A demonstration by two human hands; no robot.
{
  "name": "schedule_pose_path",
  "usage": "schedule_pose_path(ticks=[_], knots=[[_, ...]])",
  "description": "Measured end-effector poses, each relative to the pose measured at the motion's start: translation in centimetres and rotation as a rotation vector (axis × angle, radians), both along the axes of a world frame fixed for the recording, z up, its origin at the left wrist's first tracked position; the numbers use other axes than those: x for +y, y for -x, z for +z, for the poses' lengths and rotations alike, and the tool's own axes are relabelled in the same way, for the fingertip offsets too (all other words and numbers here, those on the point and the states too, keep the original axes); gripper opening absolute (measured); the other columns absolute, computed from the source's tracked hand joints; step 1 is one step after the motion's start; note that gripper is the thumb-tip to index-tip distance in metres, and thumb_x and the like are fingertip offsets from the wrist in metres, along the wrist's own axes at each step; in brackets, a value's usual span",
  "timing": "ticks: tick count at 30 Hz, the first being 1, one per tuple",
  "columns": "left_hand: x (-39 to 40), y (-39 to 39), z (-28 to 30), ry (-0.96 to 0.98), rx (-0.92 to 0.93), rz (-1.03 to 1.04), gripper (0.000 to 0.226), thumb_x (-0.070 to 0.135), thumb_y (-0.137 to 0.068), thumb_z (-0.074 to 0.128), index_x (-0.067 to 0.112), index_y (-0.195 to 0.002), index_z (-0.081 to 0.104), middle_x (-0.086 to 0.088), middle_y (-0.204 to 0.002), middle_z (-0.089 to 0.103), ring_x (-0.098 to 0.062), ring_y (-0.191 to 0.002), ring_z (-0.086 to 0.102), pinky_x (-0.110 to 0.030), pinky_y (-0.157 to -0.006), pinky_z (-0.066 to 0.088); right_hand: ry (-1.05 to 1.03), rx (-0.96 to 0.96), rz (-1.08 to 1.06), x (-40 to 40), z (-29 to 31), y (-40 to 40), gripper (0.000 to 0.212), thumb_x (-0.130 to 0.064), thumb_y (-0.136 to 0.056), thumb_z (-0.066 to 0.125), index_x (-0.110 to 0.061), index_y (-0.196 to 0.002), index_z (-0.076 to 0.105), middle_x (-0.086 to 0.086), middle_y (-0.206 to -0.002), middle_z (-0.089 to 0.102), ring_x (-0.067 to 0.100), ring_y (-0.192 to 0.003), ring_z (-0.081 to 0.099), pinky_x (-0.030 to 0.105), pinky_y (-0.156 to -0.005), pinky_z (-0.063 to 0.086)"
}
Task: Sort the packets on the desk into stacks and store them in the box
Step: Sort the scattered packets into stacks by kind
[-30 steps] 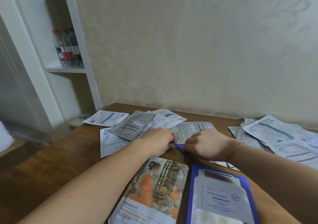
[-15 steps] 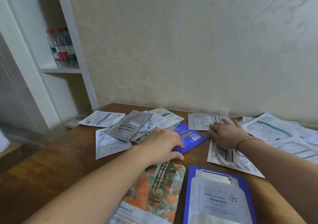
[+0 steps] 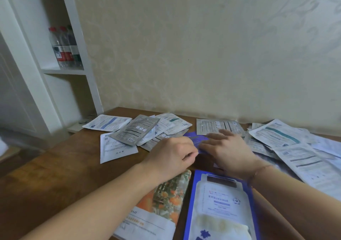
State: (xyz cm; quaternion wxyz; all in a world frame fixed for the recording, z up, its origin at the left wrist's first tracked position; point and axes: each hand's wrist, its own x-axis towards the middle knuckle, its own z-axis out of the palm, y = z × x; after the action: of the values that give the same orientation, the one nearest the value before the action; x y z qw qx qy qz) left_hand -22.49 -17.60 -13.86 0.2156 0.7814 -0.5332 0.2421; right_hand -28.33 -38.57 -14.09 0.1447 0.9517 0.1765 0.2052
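My hands cover most of a small blue packet near the middle of the desk; its print is blurred. My left hand curls, fingertips pinching the packet's near edge. My right hand lies flat, fingers spread, pressing on it. White and grey packets lie toward the far edge, more packets at the right edge, cut off. No box shows.

purple packet mostly under hands, blurred
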Motion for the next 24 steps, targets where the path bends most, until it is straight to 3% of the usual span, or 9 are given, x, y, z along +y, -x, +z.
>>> schedule_pose_path(ticks=[2,5,8,10,12,16,20,22,24], knots=[[0.5,1.3,0.3,0.003,0.122,0.043,0.013,0.026,-0.089,0.065,0.018,-0.093,0.075,0.007,-0.091,0.069,-0.008,-0.074,0.063,-0.032,-0.066,0.055,-0.043,0.021,0.006,0.3,-0.3,0.5,0.027,-0.03,-0.076,0.057,-0.027,-0.1,0.068,-0.009,-0.092,0.074,0.02,-0.078,0.071,0.03,-0.055,0.052],[1.6,4.4,1.2,0.204,0.5,0.158,0.026,0.034,-0.09,0.066,0.019,-0.111,0.07,0.01,-0.098,0.068,-0.004,-0.08,0.065,-0.02,-0.071,0.053,-0.111,-0.031,0.022,-0.3,-0.6,2.1,0.04,-0.031,-0.067,0.083,-0.022,-0.103,0.07,-0.007,-0.096,0.075,0.019,-0.078,0.073,0.027,-0.047,0.051],[2.2,9.4,3.0,0.562,1.252,0.051,0.023,0.025,-0.095,0.06,0.006,-0.105,0.069,-0.011,-0.096,0.073,-0.016,-0.085,0.071,-0.031,-0.079,0.058,-0.141,-0.243,0.116,-0.9,0.2,5.5,0.042,-0.022,-0.069,0.084,-0.009,-0.107,0.073,0.003,-0.105,0.075,0.022,-0.088,0.074,0.033,-0.058,0.059],[2.0,12.1,3.7,0.714,1.814,-0.054,0.041,0.031,-0.095,0.055,-0.007,-0.109,0.065,-0.026,-0.102,0.07,-0.031,-0.087,0.071,-0.037,-0.077,0.058,-0.097,-0.406,0.171,-0.7,0.9,8.7,0.027,-0.014,-0.085,0.063,-0.004,-0.108,0.074,0.008,-0.112,0.073,0.025,-0.095,0.073,0.034,-0.069,0.059],[1.3,13.8,3.9,0.773,2.141,-0.091,0.057,0.041,-0.091,0.057,-0.013,-0.11,0.062,-0.029,-0.1,0.069,-0.036,-0.083,0.069,-0.04,-0.07,0.058,-0.082,-0.495,0.162,-0.1,1.8,11.9,0.035,-0.008,-0.094,0.042,-0.002,-0.108,0.074,0.01,-0.115,0.072,0.028,-0.097,0.072,0.038,-0.074,0.06],[-0.4,14.8,3.8,0.918,2.153,-0.023,0.052,0.051,-0.076,0.068,0.002,-0.09,0.063,-0.015,-0.076,0.061,-0.029,-0.061,0.061,-0.035,-0.058,0.051,-0.06,-0.536,0.076,-0.1,2.6,16.4,0.038,-0.005,-0.092,0.041,-0.002,-0.112,0.072,0.012,-0.116,0.071,0.031,-0.098,0.072,0.042,-0.075,0.059],[-1.7,16.0,4.1,0.806,2.194,-0.183,0.049,0.041,-0.092,0.058,0.001,-0.116,0.069,-0.019,-0.116,0.068,-0.038,-0.106,0.066,-0.046,-0.09,0.053,0.02,-0.574,0.09,0.9,2.1,20.1,0.045,-0.008,-0.101,0.03,-0.005,-0.11,0.074,0.009,-0.115,0.072,0.03,-0.096,0.072,0.044,-0.073,0.059],[-2.2,16.8,3.8,0.76,2.169,-0.189,0.036,0.024,-0.097,0.05,0.0,-0.119,0.067,-0.022,-0.117,0.068,-0.037,-0.113,0.064,-0.048,-0.097,0.049,0.062,-0.513,0.076,1.6,1.5,21.6,0.044,-0.011,-0.102,0.032,-0.007,-0.109,0.075,0.008,-0.116,0.072,0.03,-0.097,0.072,0.043,-0.077,0.058],[-2.4,17.2,3.3,0.732,2.154,-0.174,0.035,0.017,-0.098,0.046,0.0,-0.125,0.063,-0.024,-0.118,0.067,-0.038,-0.115,0.062,-0.05,-0.099,0.047,0.024,-0.43,0.056,1.3,1.0,23.5,0.032,-0.027,-0.097,0.05,-0.014,-0.113,0.074,0.003,-0.124,0.069,0.029,-0.107,0.069,0.044,-0.088,0.051]])
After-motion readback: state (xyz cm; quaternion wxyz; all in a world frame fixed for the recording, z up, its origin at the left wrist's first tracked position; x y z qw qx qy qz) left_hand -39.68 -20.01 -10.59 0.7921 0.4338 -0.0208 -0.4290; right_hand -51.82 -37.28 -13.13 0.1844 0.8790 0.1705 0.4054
